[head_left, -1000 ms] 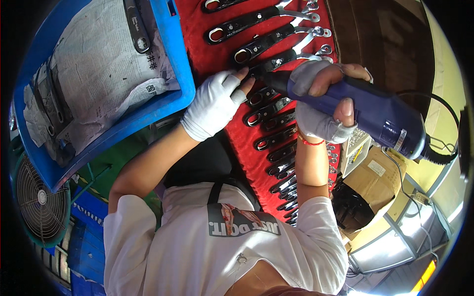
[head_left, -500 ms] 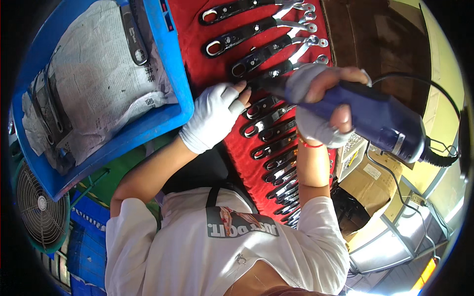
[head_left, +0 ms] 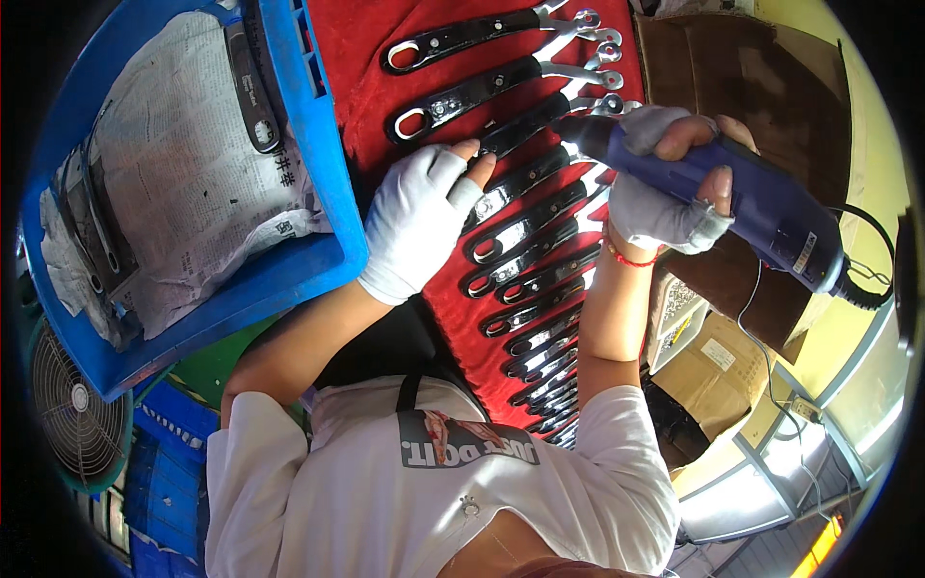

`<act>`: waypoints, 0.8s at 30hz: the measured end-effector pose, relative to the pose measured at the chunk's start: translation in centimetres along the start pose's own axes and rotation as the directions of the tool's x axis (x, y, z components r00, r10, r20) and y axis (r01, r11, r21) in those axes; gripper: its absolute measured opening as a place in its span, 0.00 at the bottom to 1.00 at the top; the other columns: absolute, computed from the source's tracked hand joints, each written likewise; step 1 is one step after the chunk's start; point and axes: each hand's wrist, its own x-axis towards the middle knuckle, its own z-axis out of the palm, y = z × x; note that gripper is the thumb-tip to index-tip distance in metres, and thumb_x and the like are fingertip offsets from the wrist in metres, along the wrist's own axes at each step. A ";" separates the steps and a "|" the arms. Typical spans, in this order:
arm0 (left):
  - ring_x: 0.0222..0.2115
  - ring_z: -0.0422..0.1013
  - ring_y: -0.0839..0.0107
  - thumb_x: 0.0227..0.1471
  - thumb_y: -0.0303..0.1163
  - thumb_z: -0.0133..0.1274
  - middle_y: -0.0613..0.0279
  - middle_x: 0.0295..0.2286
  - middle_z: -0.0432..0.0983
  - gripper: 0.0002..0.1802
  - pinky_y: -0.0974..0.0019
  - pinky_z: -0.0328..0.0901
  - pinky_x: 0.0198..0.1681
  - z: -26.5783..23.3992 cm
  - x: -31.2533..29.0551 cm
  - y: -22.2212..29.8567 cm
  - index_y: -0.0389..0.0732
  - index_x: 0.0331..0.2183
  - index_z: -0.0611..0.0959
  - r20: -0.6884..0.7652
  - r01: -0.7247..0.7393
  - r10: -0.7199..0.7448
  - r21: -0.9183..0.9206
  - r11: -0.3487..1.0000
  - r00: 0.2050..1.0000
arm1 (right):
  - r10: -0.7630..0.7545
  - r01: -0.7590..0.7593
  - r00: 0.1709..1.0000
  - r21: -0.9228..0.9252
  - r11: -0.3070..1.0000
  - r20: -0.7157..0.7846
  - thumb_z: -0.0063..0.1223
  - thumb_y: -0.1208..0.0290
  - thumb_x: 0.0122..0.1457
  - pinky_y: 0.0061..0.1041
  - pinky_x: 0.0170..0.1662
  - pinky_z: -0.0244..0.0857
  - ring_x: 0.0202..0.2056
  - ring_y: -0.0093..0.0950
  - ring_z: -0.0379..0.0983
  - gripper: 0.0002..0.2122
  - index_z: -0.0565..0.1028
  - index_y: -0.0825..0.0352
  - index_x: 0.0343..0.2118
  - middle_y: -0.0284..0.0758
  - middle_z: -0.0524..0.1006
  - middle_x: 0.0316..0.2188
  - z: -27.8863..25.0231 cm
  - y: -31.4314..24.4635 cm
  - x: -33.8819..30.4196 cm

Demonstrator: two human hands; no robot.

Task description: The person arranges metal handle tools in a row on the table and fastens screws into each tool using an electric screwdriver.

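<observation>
A row of black-handled hand tools with silver metal heads [head_left: 525, 234] lies on a red cloth [head_left: 371, 101]. My left hand [head_left: 419, 217], in a white fingerless glove, has thumb and forefinger at the end of one black-handled tool [head_left: 520, 125] near the far end of the row. In my right hand [head_left: 665, 183], gloved the same way, is a purple corded power screwdriver [head_left: 771, 217]. Its dark nose points left over the middle of that same handle. Whether the bit touches the handle cannot be made out.
At the left stands a blue plastic crate [head_left: 342, 226] lined with newspaper [head_left: 193, 173], holding a few dark-handled tools. Beyond the cloth on the right are cardboard [head_left: 737, 96] and an open carton [head_left: 718, 376]. A cable [head_left: 872, 226] trails beside the screwdriver. A fan [head_left: 79, 395] stands lower left.
The screwdriver's nose has moved off a nearer handle, up and to the right. My left fingertips have shifted to the farther neighbouring tool. The view has tilted slightly.
</observation>
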 end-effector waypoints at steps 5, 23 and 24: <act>0.40 0.65 0.59 0.36 0.22 0.54 0.60 0.46 0.66 0.31 0.59 0.63 0.44 0.0 0.3 0.1 0.43 0.48 0.73 0.070 0.085 -0.079 -0.086 0.993 0.994 | -0.033 0.026 0.998 -0.135 0.991 -0.050 0.42 0.56 0.53 0.37 0.26 0.60 0.18 0.33 0.63 0.22 0.64 0.67 0.46 0.38 0.67 0.19 -0.6 0.2 -0.2; 0.27 0.71 0.59 0.48 0.31 0.56 0.55 0.29 0.73 0.15 0.61 0.67 0.32 0.7 0.3 -0.5 0.37 0.39 0.78 -0.258 -0.160 0.167 0.046 0.986 0.952 | 0.055 -0.055 0.995 -0.003 0.998 0.087 0.45 0.57 0.53 0.34 0.24 0.59 0.17 0.31 0.61 0.23 0.64 0.63 0.49 0.36 0.66 0.19 2.9 -1.3 -1.5; 0.27 0.71 0.59 0.48 0.31 0.56 0.55 0.29 0.73 0.15 0.61 0.67 0.32 0.7 0.1 -0.5 0.37 0.39 0.78 -0.257 -0.156 0.162 0.045 0.987 0.953 | 0.059 -0.059 0.994 -0.002 0.998 0.087 0.45 0.57 0.53 0.34 0.24 0.59 0.17 0.31 0.61 0.23 0.64 0.63 0.49 0.36 0.66 0.19 3.2 -1.4 -1.9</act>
